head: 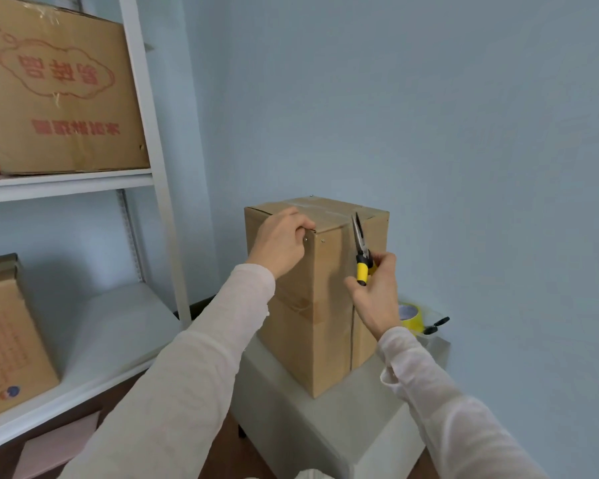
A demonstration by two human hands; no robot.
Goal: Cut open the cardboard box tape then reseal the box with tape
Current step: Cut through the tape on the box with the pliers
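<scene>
A tall brown cardboard box [325,323] stands upright on a grey stool [343,420], its top seam covered with clear tape [325,210]. My left hand [279,243] grips the box's near top corner, fingers curled over the edge. My right hand [377,292] holds yellow-handled long-nose pliers [360,250] by the handles. The jaws point up and their tips reach the tape at the top front edge. A yellow tape roll [412,318] lies behind my right hand on the stool.
A white metal shelf rack [153,181] stands to the left with large cardboard boxes [56,95] on its shelves. A black-handled tool [436,324] lies beside the tape roll. A pale blue wall is close behind the stool.
</scene>
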